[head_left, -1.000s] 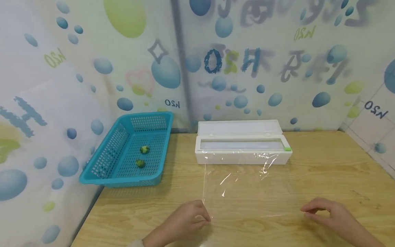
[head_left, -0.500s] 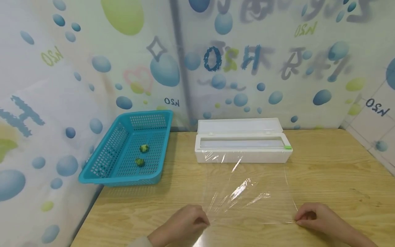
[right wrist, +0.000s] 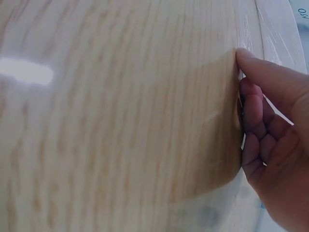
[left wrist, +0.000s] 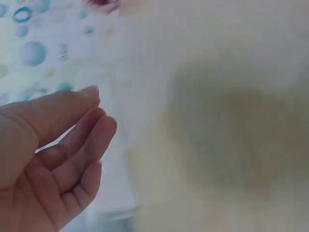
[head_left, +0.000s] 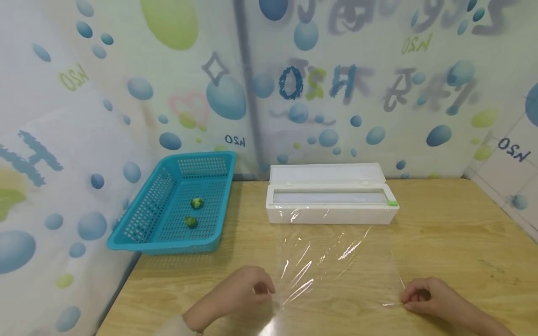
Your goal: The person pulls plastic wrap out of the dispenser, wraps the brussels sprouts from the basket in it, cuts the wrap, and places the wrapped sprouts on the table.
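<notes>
Clear film held at one corner, the other hand beside it

We have our two hands well apart. Our right hand [head_left: 433, 297] pinches the near right corner of the clear film [head_left: 336, 263] between thumb and fingers. Our left hand [head_left: 247, 288] hangs loosely curled just beside the film's left edge; we see nothing between its fingers.

The film spreads over the table [head_left: 458, 238] between our hands, running up to the white box [head_left: 328, 187] beyond them, its lid [head_left: 325, 174] raised. The blue basket [head_left: 168, 247] sits beyond our left hand, to its left.

To handle the film well, we would take its left corner lightly, level both hands, and draw evenly: a one-sided pull would probably skew or wrinkle it.
</notes>
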The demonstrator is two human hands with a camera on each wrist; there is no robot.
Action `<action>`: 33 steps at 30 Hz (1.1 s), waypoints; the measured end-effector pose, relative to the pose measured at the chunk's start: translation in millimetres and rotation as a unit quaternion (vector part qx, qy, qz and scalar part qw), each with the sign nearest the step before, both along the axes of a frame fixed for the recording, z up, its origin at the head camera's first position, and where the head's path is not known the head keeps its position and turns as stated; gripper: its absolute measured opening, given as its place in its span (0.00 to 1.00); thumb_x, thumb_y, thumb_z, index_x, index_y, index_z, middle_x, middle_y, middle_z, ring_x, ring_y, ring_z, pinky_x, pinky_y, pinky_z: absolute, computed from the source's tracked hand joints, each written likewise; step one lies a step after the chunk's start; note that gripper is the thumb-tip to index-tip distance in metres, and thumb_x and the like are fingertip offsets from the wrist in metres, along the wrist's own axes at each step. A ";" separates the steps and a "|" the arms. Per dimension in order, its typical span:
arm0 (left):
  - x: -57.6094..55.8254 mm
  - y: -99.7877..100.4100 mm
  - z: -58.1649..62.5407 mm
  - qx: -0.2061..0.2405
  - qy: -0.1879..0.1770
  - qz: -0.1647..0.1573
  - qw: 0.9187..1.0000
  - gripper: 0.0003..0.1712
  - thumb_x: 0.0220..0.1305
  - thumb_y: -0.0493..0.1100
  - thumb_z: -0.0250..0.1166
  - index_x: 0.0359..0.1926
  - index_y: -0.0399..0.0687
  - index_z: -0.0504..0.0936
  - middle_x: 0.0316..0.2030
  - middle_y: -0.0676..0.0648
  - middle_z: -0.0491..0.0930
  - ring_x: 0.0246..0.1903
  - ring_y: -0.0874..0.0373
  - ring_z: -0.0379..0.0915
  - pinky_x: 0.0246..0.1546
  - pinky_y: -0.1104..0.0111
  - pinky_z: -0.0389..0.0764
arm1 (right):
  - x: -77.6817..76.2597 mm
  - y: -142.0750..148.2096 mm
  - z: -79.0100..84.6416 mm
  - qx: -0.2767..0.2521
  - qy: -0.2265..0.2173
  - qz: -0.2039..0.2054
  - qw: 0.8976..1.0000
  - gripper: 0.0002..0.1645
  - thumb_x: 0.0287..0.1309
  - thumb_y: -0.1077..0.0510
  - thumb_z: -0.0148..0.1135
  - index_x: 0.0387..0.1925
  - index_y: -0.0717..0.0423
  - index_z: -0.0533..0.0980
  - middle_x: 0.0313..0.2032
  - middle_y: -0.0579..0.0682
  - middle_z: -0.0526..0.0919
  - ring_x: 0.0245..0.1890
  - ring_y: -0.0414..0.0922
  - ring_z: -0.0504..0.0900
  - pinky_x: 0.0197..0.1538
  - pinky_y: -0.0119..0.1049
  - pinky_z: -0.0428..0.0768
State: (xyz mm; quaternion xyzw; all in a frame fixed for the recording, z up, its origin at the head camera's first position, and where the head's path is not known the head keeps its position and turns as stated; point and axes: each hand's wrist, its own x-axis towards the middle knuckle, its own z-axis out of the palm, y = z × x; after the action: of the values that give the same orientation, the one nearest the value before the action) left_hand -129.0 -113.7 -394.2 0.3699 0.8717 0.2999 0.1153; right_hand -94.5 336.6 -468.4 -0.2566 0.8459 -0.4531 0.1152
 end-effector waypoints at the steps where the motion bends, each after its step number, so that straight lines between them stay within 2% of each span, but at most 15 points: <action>1: -3.7 -2.5 8.7 -0.001 0.007 -0.003 1.000 0.03 0.52 0.35 0.66 0.30 0.45 0.82 0.27 0.56 0.78 0.29 0.70 0.71 0.33 0.76 0.75 | 0.5 0.5 0.1 0.001 -0.006 -0.002 1.000 0.02 0.51 0.65 0.64 0.30 0.58 0.79 0.27 0.37 0.78 0.24 0.30 0.70 0.21 0.29 0.70; 5: -23.4 -12.8 43.7 0.009 0.035 -0.009 0.999 0.04 0.55 0.35 0.65 0.34 0.43 0.81 0.29 0.55 0.79 0.29 0.68 0.72 0.32 0.75 0.76 | 2.1 2.0 -0.2 0.002 -0.017 -0.002 1.000 0.02 0.52 0.66 0.63 0.30 0.58 0.79 0.27 0.36 0.78 0.24 0.30 0.70 0.22 0.30 0.70; 8: -41.8 -20.0 67.8 0.005 0.063 0.001 0.998 0.04 0.58 0.37 0.63 0.36 0.44 0.81 0.29 0.56 0.79 0.29 0.68 0.73 0.31 0.74 0.76 | 3.2 2.1 -1.2 -0.002 -0.025 -0.003 1.000 0.02 0.52 0.65 0.63 0.30 0.58 0.78 0.27 0.35 0.77 0.24 0.31 0.70 0.22 0.30 0.69; 10: -54.6 -25.7 82.0 -0.001 0.067 0.014 0.998 0.05 0.59 0.38 0.63 0.37 0.44 0.82 0.29 0.56 0.79 0.29 0.67 0.73 0.31 0.73 0.76 | 3.8 1.7 -2.7 -0.011 -0.024 0.000 1.000 0.02 0.52 0.66 0.63 0.30 0.58 0.78 0.26 0.36 0.77 0.24 0.31 0.70 0.22 0.30 0.70; 13: -75.2 -36.0 97.1 -0.008 0.088 0.036 0.995 0.06 0.59 0.38 0.63 0.38 0.44 0.82 0.30 0.55 0.79 0.30 0.65 0.74 0.32 0.71 0.76 | 4.9 1.0 -4.9 -0.033 -0.020 0.007 0.999 0.03 0.52 0.68 0.62 0.30 0.58 0.78 0.26 0.37 0.76 0.24 0.31 0.71 0.21 0.30 0.70; 16: -95.4 -46.9 107.1 -0.018 0.089 0.066 0.994 0.07 0.60 0.39 0.62 0.39 0.44 0.82 0.30 0.55 0.79 0.30 0.64 0.74 0.32 0.69 0.76 | 6.2 0.5 -5.8 -0.052 -0.024 0.013 0.998 0.04 0.52 0.69 0.61 0.31 0.60 0.78 0.26 0.37 0.77 0.23 0.32 0.71 0.21 0.31 0.71; 20: -120.9 -62.8 114.6 -0.032 0.077 0.107 0.991 0.09 0.62 0.41 0.61 0.42 0.45 0.82 0.30 0.53 0.79 0.29 0.60 0.74 0.31 0.65 0.76 | 6.6 0.5 -4.6 -0.055 -0.041 0.006 0.998 0.03 0.53 0.68 0.61 0.31 0.61 0.78 0.26 0.37 0.76 0.23 0.32 0.71 0.21 0.31 0.71; 25: -147.4 -84.3 114.0 -0.037 0.049 0.162 0.985 0.12 0.63 0.43 0.60 0.45 0.43 0.80 0.38 0.46 0.80 0.37 0.54 0.76 0.38 0.59 0.76 | 5.4 0.7 -3.9 -0.045 -0.049 -0.003 0.998 0.02 0.53 0.66 0.62 0.30 0.61 0.78 0.27 0.37 0.76 0.23 0.33 0.71 0.22 0.31 0.71; 29: -161.3 -101.4 107.2 -0.030 0.034 0.194 0.980 0.14 0.64 0.43 0.58 0.47 0.39 0.79 0.42 0.41 0.79 0.40 0.50 0.76 0.41 0.57 0.76 | 4.6 1.3 -2.8 -0.044 -0.068 -0.005 0.997 0.03 0.54 0.65 0.61 0.31 0.62 0.78 0.28 0.37 0.77 0.24 0.33 0.71 0.23 0.30 0.72; 33: -168.2 -117.1 97.4 -0.016 0.030 0.217 0.976 0.16 0.65 0.43 0.57 0.47 0.36 0.78 0.43 0.38 0.78 0.41 0.47 0.75 0.42 0.54 0.75 | 3.2 0.8 -1.6 -0.042 -0.063 -0.005 0.997 0.02 0.54 0.66 0.61 0.31 0.62 0.78 0.28 0.37 0.77 0.24 0.33 0.72 0.23 0.30 0.72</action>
State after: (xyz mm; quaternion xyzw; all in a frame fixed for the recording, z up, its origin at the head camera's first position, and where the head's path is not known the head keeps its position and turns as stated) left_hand -297.2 -230.7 -296.8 0.1789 0.9389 0.2927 0.0267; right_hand -91.3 337.4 -470.0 -0.2281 0.8186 -0.5037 0.1555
